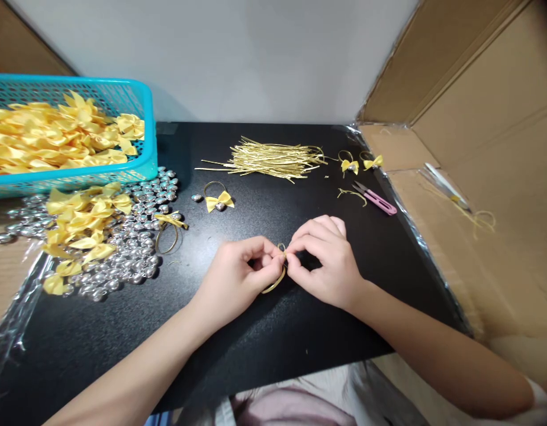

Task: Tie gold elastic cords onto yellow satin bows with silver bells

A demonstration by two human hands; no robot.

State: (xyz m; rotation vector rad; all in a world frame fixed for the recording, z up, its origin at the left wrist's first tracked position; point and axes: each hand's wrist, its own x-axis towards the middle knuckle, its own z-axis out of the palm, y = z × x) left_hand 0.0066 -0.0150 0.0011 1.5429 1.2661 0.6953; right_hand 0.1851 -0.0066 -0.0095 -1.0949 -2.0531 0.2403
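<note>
At the middle of the black table, my left hand (244, 269) and my right hand (327, 260) meet fingertip to fingertip. Both pinch a thin gold cord (281, 247), which makes a small loop above the fingers. Below them a curved gold band (274, 283) shows, partly covered by my left fingers. Whether a bow or bell is between the fingertips I cannot make out. Left of my hands lies a gold ring with a yellow bow (167, 235). Further back is another ring with a yellow bow (219, 202) and a silver bell-like bead at its centre.
A turquoise basket (150, 127) full of yellow bows stands back left. Before it lie silver beads (138, 257) and loose yellow bows (89, 216). Gold cords (277, 160) are piled at the back. Pink thread snips (380, 202) and finished-looking bow rings (350, 166) lie right, beside cardboard (486, 118).
</note>
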